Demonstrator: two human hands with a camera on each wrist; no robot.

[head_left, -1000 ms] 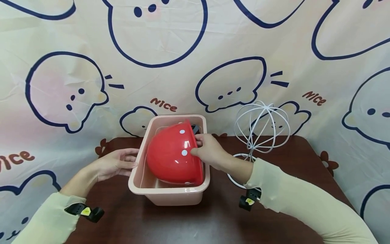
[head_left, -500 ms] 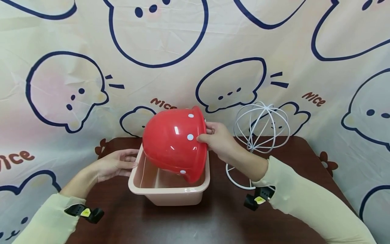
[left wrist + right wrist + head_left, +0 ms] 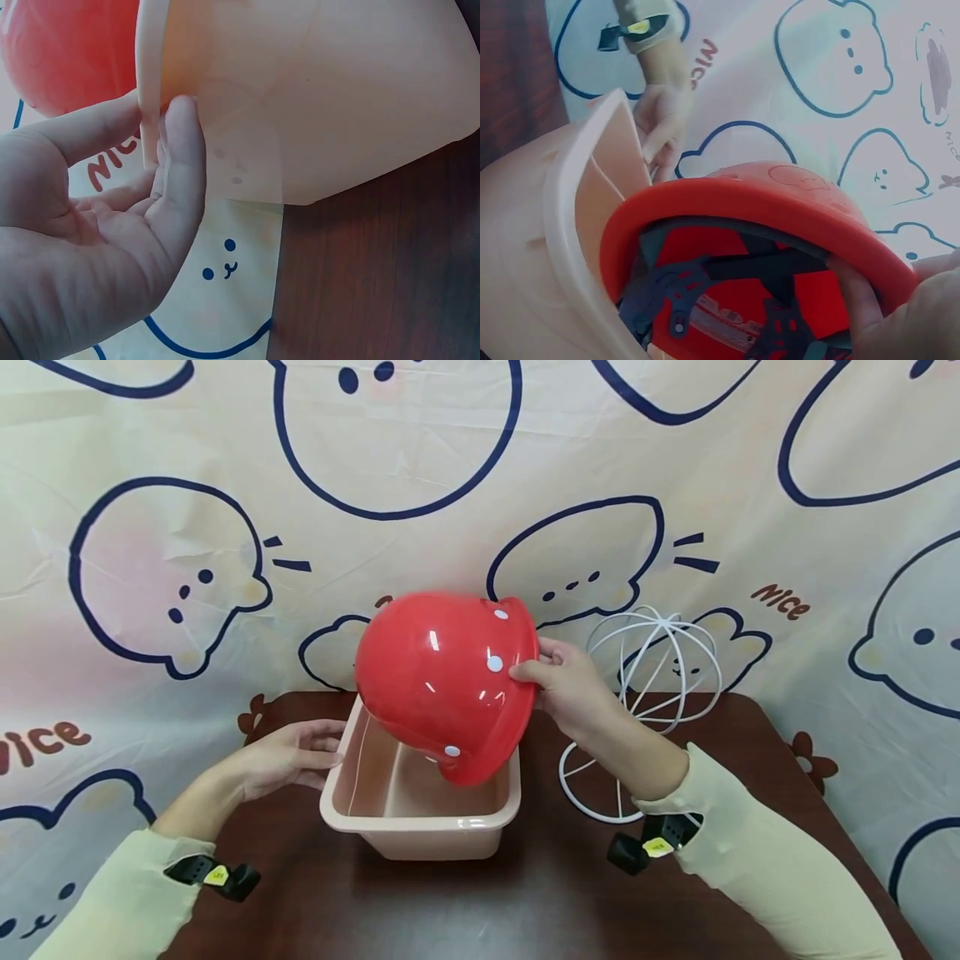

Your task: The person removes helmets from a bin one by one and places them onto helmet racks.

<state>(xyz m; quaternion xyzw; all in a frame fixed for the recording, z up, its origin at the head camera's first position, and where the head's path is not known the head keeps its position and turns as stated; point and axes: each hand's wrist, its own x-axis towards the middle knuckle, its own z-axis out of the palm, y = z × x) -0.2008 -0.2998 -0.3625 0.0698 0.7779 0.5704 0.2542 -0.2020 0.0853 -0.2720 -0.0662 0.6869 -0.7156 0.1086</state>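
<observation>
A red hard hat [image 3: 442, 668] with white dots hangs tilted above a pink plastic bin [image 3: 427, 823], its brim toward the right. My right hand [image 3: 573, 689] grips that brim, thumb on the outer shell. In the right wrist view, the hat's dark inner straps [image 3: 772, 270] show under the red rim. My left hand [image 3: 288, 758] holds the bin's left rim; in the left wrist view, the thumb and fingers pinch the bin's rim [image 3: 150, 82] from both sides. The far part of the bin is hidden behind the hat.
A white wire stand [image 3: 660, 668] with a round cage top and ring base stands right of the bin, partly behind my right forearm. Everything rests on a dark brown table [image 3: 300, 877]. A patterned cloth [image 3: 420, 460] hangs behind it.
My right hand has lifted the hard hat up out of the bin and slightly right. The left hand has stayed on the bin's rim.
</observation>
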